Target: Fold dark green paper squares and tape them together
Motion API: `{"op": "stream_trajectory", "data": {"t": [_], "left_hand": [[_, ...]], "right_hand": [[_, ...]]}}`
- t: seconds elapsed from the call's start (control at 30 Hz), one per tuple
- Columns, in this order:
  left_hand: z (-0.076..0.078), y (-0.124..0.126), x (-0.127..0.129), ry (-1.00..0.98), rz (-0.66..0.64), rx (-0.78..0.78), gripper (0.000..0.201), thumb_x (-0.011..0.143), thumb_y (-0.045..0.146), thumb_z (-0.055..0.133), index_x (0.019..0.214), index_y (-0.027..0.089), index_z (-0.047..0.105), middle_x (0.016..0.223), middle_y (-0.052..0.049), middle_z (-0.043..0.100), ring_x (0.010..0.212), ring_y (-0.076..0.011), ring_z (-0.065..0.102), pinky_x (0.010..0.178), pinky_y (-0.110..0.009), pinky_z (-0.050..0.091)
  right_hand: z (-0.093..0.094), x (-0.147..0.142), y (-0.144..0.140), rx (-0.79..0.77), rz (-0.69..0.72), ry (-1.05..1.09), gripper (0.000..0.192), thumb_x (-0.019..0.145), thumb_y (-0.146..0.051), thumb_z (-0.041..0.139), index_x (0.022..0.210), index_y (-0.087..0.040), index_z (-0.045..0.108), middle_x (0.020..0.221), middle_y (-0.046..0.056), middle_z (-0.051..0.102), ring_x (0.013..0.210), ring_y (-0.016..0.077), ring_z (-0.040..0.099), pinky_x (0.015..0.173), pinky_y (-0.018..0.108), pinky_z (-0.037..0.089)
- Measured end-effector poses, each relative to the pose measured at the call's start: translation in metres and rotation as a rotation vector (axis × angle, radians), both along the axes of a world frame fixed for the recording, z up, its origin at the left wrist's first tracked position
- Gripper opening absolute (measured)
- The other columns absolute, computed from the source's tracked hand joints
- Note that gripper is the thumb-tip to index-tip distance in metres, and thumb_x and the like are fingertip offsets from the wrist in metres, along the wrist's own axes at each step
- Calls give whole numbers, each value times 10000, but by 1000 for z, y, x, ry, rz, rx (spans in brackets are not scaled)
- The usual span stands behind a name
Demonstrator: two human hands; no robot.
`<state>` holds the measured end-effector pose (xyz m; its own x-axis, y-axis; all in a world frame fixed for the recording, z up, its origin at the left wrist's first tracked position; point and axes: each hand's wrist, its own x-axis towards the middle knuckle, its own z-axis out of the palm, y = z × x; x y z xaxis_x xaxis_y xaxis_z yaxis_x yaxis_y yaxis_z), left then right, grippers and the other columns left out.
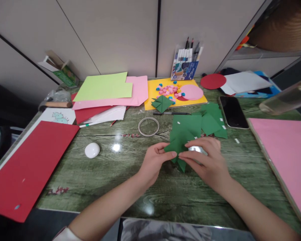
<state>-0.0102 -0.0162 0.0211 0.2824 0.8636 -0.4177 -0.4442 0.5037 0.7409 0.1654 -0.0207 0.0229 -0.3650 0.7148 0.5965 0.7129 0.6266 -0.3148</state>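
Note:
Between my two hands is a folded green paper piece (178, 147) with pointed flaps, held just above the table. My left hand (154, 162) pinches its left side between thumb and fingers. On the right, the fingertips of my right hand (208, 162) close on its right edge, and part of the paper is hidden behind them. Flat green paper (187, 125) lies just behind the folded piece. Another folded green paper shape (162, 103) sits farther back on a yellow sheet (150, 100).
Near the middle lies a ring-shaped tape roll (148, 126), with a white egg-shaped object (92, 150) to the left. A phone (233, 112), pink paper (288, 144) and red paper (32, 160) flank the work area. A marker pack (185, 63) stands at the back.

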Motion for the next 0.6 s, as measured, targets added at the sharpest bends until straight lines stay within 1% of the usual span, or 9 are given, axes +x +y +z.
{"op": "stream_trajectory", "data": {"t": [0.2,0.3,0.43,0.6], "left_hand": [[0,1,1,9,2,3,176,607,157,738,773,129,686,739,-25,684,674,-111,576,721,-249,402],[0,1,1,11,7,3,180,607,154,739,776,129,682,735,-24,680,673,-112,572,720,-249,400],[0,2,1,7,-3,0,186,613,157,737,787,122,682,745,-28,675,677,-110,565,722,-247,398],[0,2,0,12,-4,-6,195,600,176,747,777,124,683,713,-19,663,654,-108,556,707,-246,396]], "right_hand": [[1,0,0,-58,-14,-62,54,770,-199,638,785,-250,639,905,33,597,888,202,518,820,408,355],[1,-1,0,-72,-6,-46,56,777,-188,626,768,-242,634,888,28,598,869,190,526,810,391,365],[1,-1,0,-57,2,1,79,755,-186,656,801,-250,648,903,32,603,867,188,532,800,386,375],[1,-2,0,-56,11,2,96,759,-178,652,818,-253,646,900,30,601,861,184,524,799,381,370]]}}
